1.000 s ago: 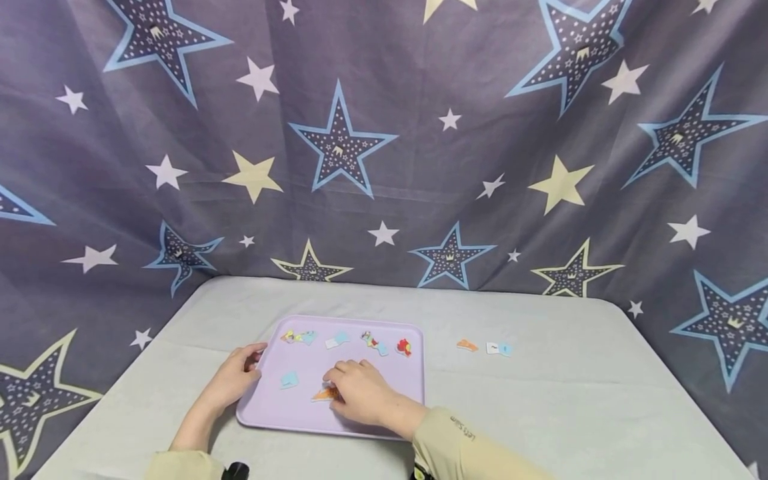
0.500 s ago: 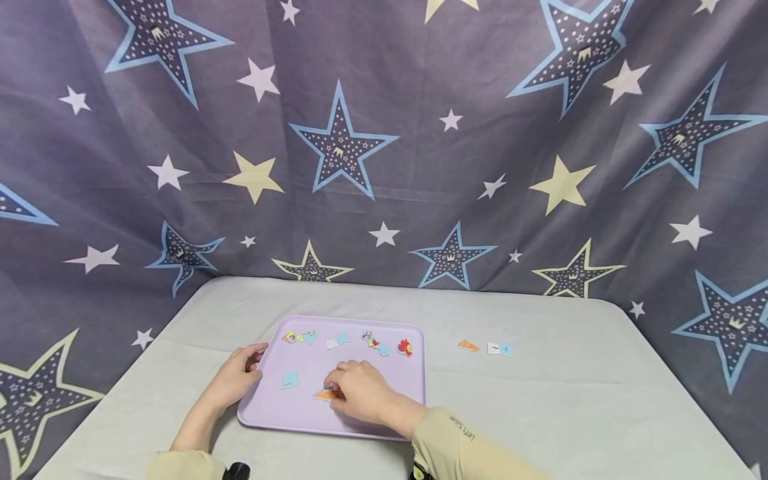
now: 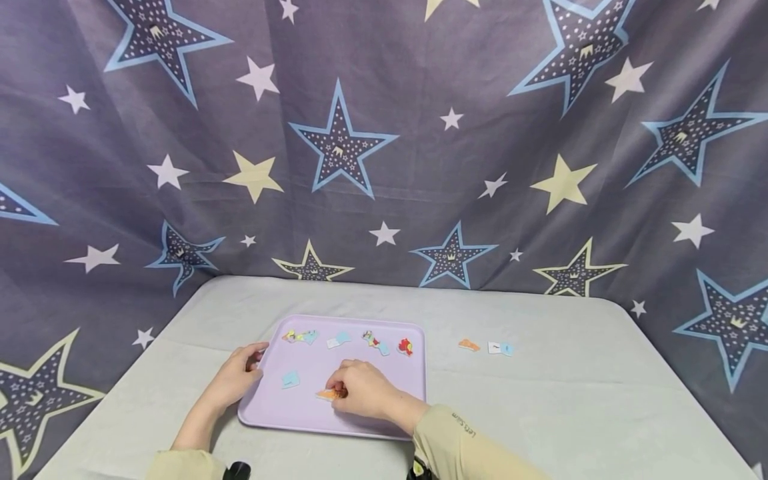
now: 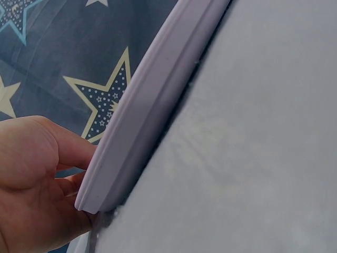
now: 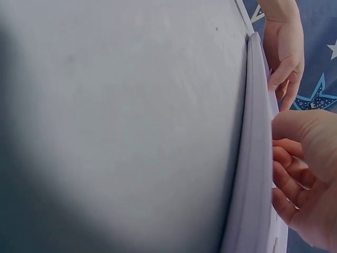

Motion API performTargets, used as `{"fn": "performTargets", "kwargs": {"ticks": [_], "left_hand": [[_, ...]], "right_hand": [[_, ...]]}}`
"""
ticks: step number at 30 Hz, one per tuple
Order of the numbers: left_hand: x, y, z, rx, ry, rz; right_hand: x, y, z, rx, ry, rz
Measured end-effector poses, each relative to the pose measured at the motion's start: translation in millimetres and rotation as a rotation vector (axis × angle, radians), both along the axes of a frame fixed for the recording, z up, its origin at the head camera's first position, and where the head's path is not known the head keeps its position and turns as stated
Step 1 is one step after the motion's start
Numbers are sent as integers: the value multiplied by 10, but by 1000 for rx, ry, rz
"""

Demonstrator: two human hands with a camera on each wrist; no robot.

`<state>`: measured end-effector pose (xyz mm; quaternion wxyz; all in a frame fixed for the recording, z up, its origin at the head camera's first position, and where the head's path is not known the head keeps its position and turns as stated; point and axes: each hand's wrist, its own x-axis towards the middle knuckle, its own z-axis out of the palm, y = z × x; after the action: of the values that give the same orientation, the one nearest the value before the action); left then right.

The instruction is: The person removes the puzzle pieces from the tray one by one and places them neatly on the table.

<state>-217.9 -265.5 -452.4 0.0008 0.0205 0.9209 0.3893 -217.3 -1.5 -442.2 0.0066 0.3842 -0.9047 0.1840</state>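
Note:
In the head view, a light purple tray (image 3: pixel 288 417) lies on the table, with my left hand (image 3: pixel 235 372) holding its left rim. The left wrist view has the left hand's thumb (image 4: pixel 79 150) against the tray's side and the fingers curled at its edge. My right hand (image 3: pixel 363 387) is low over the tray's middle, its curled fingers and thumb pinching an orange puzzle piece (image 3: pixel 327 395). Part of that piece is hidden under the fingers. A light blue puzzle piece (image 3: pixel 291 379) lies to its left on the tray.
Along the tray's far side lie a yellow-and-blue piece (image 3: pixel 299 337), a white-and-blue piece (image 3: pixel 339 341), a multicoloured piece (image 3: pixel 375 343) and a red piece (image 3: pixel 405 347). Right of the tray, an orange piece (image 3: pixel 469 345) and a white-and-blue piece (image 3: pixel 501 349) lie on the table (image 3: pixel 570 400). A star-patterned curtain (image 3: pixel 408 167) hangs behind.
The right hand and the orange piece have shifted very slightly right, and a bluish bit seen by the fingertips earlier is now hidden. The left hand stays at the rim.

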Motion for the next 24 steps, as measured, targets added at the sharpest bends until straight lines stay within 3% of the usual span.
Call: {"fn": "performTargets", "kwargs": {"ticks": [17,24], "left_hand": [[-8,-2,-13,-14,-5,11],[-5,-3,-21,-6,-11,14]], "right_hand": [[15,20,-19,-77,-26,51],[8,53,-31,-83,-10,27]]}}
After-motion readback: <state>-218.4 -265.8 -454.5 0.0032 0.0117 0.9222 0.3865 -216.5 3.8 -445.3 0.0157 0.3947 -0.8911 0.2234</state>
